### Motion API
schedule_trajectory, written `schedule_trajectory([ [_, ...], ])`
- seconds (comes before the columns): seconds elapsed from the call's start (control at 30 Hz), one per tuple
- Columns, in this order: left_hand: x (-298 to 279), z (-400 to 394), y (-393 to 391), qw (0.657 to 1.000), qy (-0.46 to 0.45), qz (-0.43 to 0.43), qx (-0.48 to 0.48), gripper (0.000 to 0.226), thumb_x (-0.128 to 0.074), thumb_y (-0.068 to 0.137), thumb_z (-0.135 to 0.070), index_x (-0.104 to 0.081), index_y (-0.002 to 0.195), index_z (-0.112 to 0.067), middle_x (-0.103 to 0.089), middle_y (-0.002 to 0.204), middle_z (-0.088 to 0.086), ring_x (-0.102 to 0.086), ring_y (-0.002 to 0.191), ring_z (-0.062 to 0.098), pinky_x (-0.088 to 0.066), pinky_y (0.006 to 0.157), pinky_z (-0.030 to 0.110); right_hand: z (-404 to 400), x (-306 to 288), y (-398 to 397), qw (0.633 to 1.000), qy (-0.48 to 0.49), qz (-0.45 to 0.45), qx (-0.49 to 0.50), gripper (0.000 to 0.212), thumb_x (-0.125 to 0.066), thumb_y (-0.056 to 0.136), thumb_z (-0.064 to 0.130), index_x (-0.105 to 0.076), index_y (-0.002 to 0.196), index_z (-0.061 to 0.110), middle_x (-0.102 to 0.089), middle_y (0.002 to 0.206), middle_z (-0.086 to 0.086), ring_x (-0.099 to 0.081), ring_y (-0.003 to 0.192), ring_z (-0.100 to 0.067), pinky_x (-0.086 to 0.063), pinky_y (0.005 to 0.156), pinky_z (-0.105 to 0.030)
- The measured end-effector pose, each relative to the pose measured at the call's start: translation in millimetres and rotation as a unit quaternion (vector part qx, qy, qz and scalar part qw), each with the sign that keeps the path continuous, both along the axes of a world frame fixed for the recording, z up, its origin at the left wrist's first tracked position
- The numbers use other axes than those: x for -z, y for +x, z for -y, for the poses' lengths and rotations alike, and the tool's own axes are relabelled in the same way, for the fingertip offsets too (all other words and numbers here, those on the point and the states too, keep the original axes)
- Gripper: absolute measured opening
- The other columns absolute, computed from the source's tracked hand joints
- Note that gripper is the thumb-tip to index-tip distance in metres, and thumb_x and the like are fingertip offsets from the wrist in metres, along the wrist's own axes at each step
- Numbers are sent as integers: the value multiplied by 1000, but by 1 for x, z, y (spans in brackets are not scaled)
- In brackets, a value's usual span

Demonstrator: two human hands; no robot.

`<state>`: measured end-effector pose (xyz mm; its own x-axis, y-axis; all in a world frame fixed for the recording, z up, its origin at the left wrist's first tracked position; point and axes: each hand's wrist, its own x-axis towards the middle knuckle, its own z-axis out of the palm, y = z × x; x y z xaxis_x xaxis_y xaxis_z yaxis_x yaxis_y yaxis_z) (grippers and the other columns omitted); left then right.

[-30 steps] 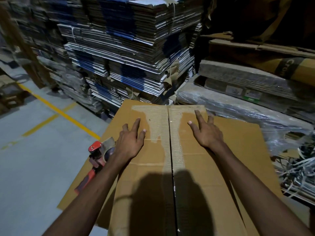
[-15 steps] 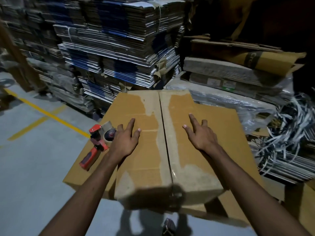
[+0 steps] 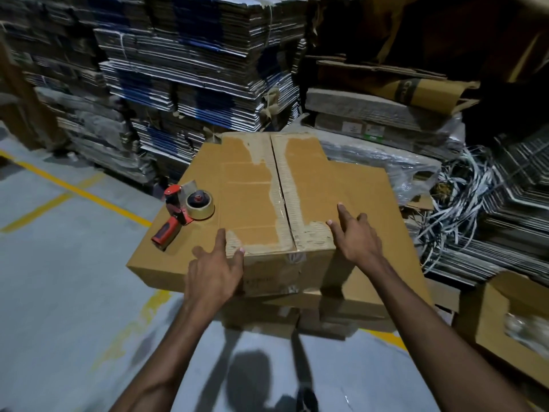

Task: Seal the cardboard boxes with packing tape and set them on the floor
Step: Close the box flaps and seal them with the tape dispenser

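cardboard box (image 3: 261,209) sits closed on a stack of flat cardboard (image 3: 386,221), clear tape along its centre seam, torn paper patches showing beside the seam. left hand (image 3: 215,273) at the box's near left corner, fingers spread and fairly straight, thumb over the top edge, palm against the front face. right hand (image 3: 358,239) at the box's near right corner, fingers straight and splayed; whether it presses the top or the side is hard to judge. tape dispenser (image 3: 185,214) with red handle lies on the flat cardboard just left of the box. grey floor (image 3: 65,292) with yellow lines left of the box.
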<state>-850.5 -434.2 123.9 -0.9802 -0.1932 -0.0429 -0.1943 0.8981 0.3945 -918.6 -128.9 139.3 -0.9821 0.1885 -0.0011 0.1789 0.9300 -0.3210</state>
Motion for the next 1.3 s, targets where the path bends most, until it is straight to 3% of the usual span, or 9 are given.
schedule_trajectory([
  [0.13,3,-17,3,980,194,40,-32,84,-51,104,-50,3,165,-30,-62,137,21,-56,126,46,-48,101,45,5,-6,11,1000,8,2,12,67,-32,106,64,-21,165,35,-49,136,-22,-56,118,-46,-46,94,-50],
  [0.3,20,-44,-5,913,401,-35,-70,114,-76,94,-31,15,163,-32,-5,174,9,-12,158,33,-27,125,45,12,-1,33,999,15,-5,48,67,-33,107,59,-22,165,27,-57,124,-23,-59,110,-44,-45,83,-45],
  [0.47,30,-64,-6,835,547,-55,-39,122,-79,90,-11,14,161,-47,-2,173,12,-39,146,35,-40,109,38,18,3,48,997,16,-26,71,72,-37,108,54,-24,162,8,-65,116,-24,-65,103,-42,-45,71,-40],
  [0.63,26,-95,-26,854,508,-81,-82,129,-87,71,-46,5,162,-43,-12,168,5,-52,135,35,-49,109,54,24,8,65,996,5,-50,76,75,-39,107,55,-25,161,4,-67,114,-24,-66,102,-41,-44,70,-38],
  [0.8,58,-80,-53,854,499,-96,-110,120,-94,72,-11,-18,155,-53,-38,137,-7,-65,93,18,-59,92,55,22,10,66,994,-14,-77,83,77,-40,106,56,-27,162,5,-68,111,-23,-67,100,-41,-49,71,-39],
  [0.9,64,-81,-56,819,553,-86,-128,105,-87,81,-7,-25,147,-60,-41,139,-12,-64,95,16,-57,98,55,25,12,67,993,-4,-84,86,77,-40,106,56,-27,162,4,-67,111,-24,-67,97,-41,-51,71,-40],
  [1.03,67,-83,-56,818,549,-111,-132,99,-89,79,-34,-23,149,-58,-40,140,-12,-63,98,19,-58,96,50,32,12,67,992,16,-95,87,76,-40,107,54,-29,161,2,-68,106,-24,-68,92,-41,-45,65,-38],
  [1.2,77,-76,-66,817,552,-106,-131,98,-80,85,-2,-29,148,-56,-45,141,-6,-64,96,15,-61,88,44,37,9,66,990,22,-101,98,75,-39,107,52,-28,161,1,-68,107,-25,-68,92,-40,-40,65,-36],
  [1.3,69,-82,-68,784,587,-95,-179,85,-85,80,-47,-30,143,-62,-45,141,-10,-58,106,11,-50,102,59,39,12,66,989,26,-103,104,75,-39,108,51,-27,161,1,-67,106,-23,-67,90,-39,-41,64,-36],
])
